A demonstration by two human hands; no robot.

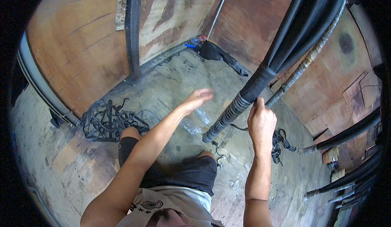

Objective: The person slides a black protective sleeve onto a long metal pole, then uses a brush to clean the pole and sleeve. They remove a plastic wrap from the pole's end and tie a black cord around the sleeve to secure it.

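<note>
A bundle of thick black rubber tubes (307, 23) slants down from the upper right. Black strip is wound tightly round its lower part, forming a ridged wrapped section (228, 114). My right hand (262, 121) is closed at the right side of this winding, thumb uppermost against it; what the fingers grip is hidden. To the left of the bundle, my left hand (198, 100) hangs in the air, slightly blurred, fingers stretched out and holding nothing. A short piece of black strip (239, 127) shows beside my right hand, below the winding.
A tangle of black strips (108, 121) lies on the floor at left, a smaller heap (281, 143) at right. A rusty pole (303, 66) runs alongside the bundle. Black cloth (222, 56) lies in the far corner. More black tubes (352, 131) jut in from the right.
</note>
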